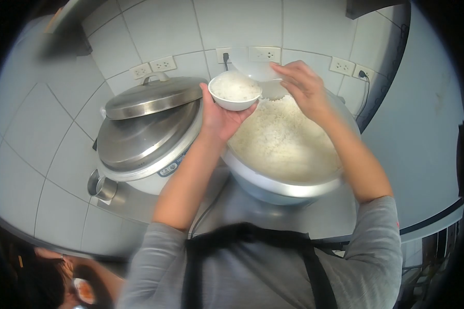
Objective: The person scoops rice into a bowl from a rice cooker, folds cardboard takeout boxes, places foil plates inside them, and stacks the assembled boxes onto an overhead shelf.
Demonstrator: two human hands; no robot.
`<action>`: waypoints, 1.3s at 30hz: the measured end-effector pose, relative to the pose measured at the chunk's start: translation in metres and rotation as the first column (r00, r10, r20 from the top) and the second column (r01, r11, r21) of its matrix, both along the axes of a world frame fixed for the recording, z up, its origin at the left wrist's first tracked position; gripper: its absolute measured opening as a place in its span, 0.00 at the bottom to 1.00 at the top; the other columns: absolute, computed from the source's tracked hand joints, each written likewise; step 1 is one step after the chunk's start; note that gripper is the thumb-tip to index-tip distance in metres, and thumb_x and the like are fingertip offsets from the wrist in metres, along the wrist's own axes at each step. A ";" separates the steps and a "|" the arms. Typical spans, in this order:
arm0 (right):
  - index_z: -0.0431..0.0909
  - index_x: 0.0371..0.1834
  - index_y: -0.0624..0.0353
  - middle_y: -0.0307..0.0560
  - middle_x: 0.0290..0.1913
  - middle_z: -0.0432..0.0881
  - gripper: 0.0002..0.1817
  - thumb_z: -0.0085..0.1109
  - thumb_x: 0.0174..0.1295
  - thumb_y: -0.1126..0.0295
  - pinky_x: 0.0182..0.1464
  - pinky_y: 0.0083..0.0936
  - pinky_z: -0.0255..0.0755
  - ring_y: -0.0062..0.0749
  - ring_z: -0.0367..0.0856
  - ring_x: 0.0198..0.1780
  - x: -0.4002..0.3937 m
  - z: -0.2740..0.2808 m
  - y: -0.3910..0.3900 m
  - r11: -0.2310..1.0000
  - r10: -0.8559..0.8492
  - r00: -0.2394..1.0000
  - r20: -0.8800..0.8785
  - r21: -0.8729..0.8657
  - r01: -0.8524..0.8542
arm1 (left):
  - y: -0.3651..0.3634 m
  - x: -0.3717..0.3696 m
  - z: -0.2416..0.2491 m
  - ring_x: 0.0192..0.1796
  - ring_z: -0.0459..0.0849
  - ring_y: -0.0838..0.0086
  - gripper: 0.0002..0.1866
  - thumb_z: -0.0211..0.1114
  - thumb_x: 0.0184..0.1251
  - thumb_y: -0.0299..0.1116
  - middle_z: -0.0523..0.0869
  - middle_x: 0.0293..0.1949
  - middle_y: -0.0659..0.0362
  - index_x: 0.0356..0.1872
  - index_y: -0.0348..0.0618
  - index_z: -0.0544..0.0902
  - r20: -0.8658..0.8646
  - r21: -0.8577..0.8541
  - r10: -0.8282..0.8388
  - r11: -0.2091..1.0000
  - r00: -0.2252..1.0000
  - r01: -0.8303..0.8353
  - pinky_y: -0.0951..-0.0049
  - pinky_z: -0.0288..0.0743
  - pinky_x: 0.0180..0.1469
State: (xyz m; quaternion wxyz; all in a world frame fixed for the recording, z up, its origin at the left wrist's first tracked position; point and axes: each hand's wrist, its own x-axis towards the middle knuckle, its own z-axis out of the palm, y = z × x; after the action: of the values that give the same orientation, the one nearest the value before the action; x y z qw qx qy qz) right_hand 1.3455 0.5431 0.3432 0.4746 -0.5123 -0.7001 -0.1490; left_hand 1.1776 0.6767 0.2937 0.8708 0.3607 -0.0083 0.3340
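No text can be read anywhere. The one label in view is a small blue-and-white badge [168, 168] on the front rim of the steel cooker [144, 141], which stands at the left of the bench [273, 219]; its print is too small and blurred to make out.

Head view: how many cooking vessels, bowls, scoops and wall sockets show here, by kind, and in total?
Large pots or cookers: 2, the closed rice cooker and the open pot of rice
Small white bowl: 1, in the left hand
Translucent scoop: 1, in the right hand
Wall socket plates: 6
Total: 10
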 end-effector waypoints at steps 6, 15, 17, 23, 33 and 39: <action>0.82 0.53 0.44 0.46 0.39 0.77 0.24 0.56 0.56 0.83 0.41 0.29 0.72 0.39 0.75 0.39 0.079 -0.024 -0.051 0.973 -0.168 0.813 0.558 -0.040 0.228 | 0.013 -0.011 -0.003 0.61 0.71 0.49 0.43 0.28 0.66 0.72 0.69 0.65 0.49 0.68 0.49 0.64 -0.075 -0.117 -0.049 0.992 0.996 0.040 0.54 0.73 0.56; 0.76 0.60 0.50 0.34 0.37 0.75 0.20 0.58 0.63 0.74 0.34 0.21 0.75 0.18 0.76 0.34 0.024 -0.021 -0.015 0.862 -0.221 0.728 -0.649 -0.480 -0.167 | 0.003 -0.007 -0.009 0.57 0.76 0.53 0.39 0.35 0.64 0.70 0.75 0.61 0.55 0.64 0.54 0.70 -0.152 -0.098 -0.101 0.991 0.983 0.087 0.53 0.71 0.49; 0.77 0.59 0.51 0.37 0.36 0.75 0.20 0.58 0.62 0.75 0.35 0.22 0.74 0.22 0.77 0.34 -0.006 -0.010 -0.011 0.825 -0.246 0.706 -0.664 -0.526 -0.207 | 0.000 -0.007 -0.007 0.58 0.76 0.53 0.40 0.34 0.64 0.71 0.76 0.61 0.55 0.65 0.53 0.70 -0.174 -0.069 -0.063 0.996 0.983 0.052 0.53 0.72 0.50; 0.79 0.56 0.50 0.46 0.35 0.75 0.22 0.58 0.57 0.79 0.39 0.28 0.72 0.36 0.76 0.34 -0.032 -0.020 -0.018 0.959 -0.102 0.990 -0.092 -0.275 0.073 | 0.013 -0.011 -0.019 0.52 0.81 0.50 0.45 0.33 0.63 0.75 0.77 0.59 0.51 0.66 0.50 0.68 -0.116 -0.051 -0.174 0.984 0.978 0.169 0.58 0.78 0.45; 0.82 0.53 0.42 0.44 0.38 0.75 0.31 0.58 0.45 0.85 0.43 0.30 0.72 0.37 0.73 0.40 -0.003 -0.008 -0.012 0.996 -0.054 0.920 0.388 0.081 0.024 | 0.004 -0.027 -0.016 0.38 0.85 0.51 0.49 0.28 0.59 0.79 0.81 0.50 0.49 0.64 0.48 0.69 -0.128 -0.039 -0.316 0.949 0.940 0.314 0.64 0.83 0.35; 0.82 0.54 0.43 0.44 0.38 0.76 0.30 0.57 0.46 0.84 0.41 0.29 0.72 0.37 0.74 0.40 -0.014 -0.013 -0.008 0.989 0.089 0.844 0.530 0.051 -0.137 | -0.019 -0.053 -0.019 0.42 0.83 0.52 0.45 0.38 0.59 0.77 0.79 0.54 0.48 0.64 0.52 0.70 -0.103 -0.032 -0.282 0.959 0.954 0.280 0.66 0.80 0.32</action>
State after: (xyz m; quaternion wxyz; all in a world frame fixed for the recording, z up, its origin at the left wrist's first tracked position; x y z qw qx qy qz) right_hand 1.3312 0.5356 0.3303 0.2948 -0.3887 -0.8250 -0.2853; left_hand 1.1244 0.6573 0.2748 0.9116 0.3658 -0.0104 0.1871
